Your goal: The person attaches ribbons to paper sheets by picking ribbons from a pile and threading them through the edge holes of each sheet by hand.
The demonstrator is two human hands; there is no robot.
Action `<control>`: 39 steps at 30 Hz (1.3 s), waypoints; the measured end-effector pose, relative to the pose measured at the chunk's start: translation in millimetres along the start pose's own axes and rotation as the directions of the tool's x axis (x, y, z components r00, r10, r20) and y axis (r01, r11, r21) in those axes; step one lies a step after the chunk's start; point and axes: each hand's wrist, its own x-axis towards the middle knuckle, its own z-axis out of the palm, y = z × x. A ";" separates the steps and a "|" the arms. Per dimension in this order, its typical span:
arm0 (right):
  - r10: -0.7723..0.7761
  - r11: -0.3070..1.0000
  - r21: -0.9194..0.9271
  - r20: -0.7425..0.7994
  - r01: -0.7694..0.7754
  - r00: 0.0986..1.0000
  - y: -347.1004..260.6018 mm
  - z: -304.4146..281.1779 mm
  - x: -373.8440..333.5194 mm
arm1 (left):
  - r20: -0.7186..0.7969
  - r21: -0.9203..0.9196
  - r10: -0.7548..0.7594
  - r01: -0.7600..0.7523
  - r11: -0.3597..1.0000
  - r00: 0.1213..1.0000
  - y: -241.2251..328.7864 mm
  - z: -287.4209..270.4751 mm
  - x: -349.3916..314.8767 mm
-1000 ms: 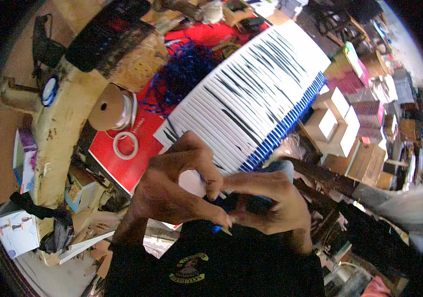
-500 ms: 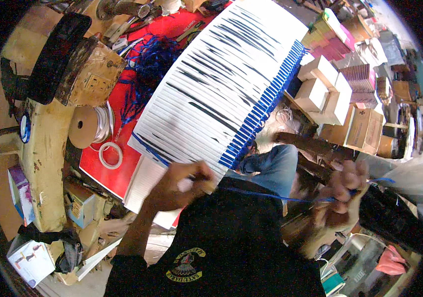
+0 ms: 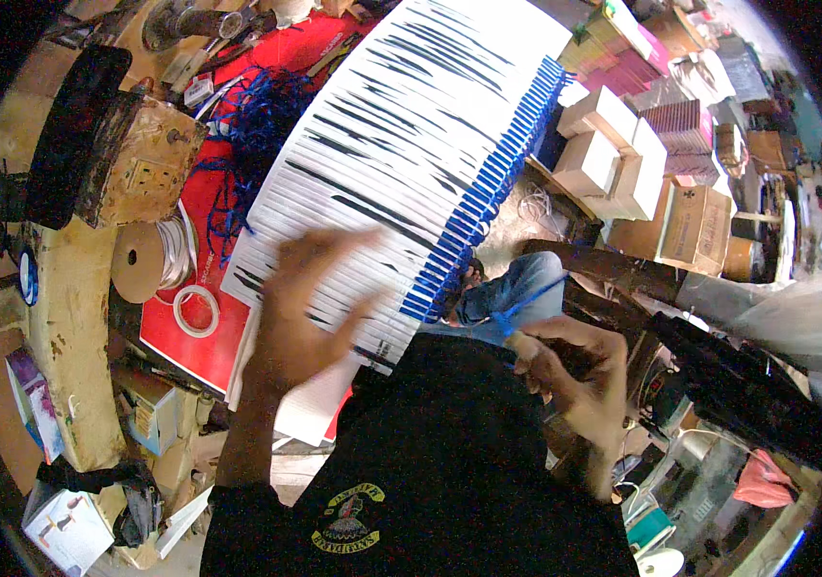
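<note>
A long fanned row of white book blocks, marked with black streaks, stretches away from my lap across the table. Blue ribbon ends hang in a dense line along its right edge. Over the near end of the row is my left hand, thumb and fingers apart and slightly blurred, with nothing visible in it. I cannot tell whether it touches the blocks. To the right, above my lap, my right hand pinches a blue ribbon between thumb and fingers, its free end sticking up.
A red board lies under the row, with a heap of blue ribbon on it. Left of it are a ribbon spool, a white ring and a worn wooden beam. White boxes and a carton stand right.
My left hand has opened and moved up over the row. The ribbon no longer stretches between my hands. My right hand has come left toward the row with the ribbon.
</note>
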 end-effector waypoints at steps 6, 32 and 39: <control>0.188 0.948 0.176 0.358 -0.264 0.915 12.3 6.6 10.3 | 0.208 -0.577 0.315 -0.144 0.804 0.926 6.1 40.2 0.0; -0.074 0.994 0.098 0.314 0.046 0.947 104.9 70.3 45.7 | -0.112 0.181 -0.120 0.139 0.974 0.986 -20.5 47.0 -39.2; 0.036 0.995 0.076 0.307 -0.062 0.951 107.6 73.1 50.2 | -0.097 0.167 -0.170 0.185 0.968 0.981 -21.3 53.7 -39.2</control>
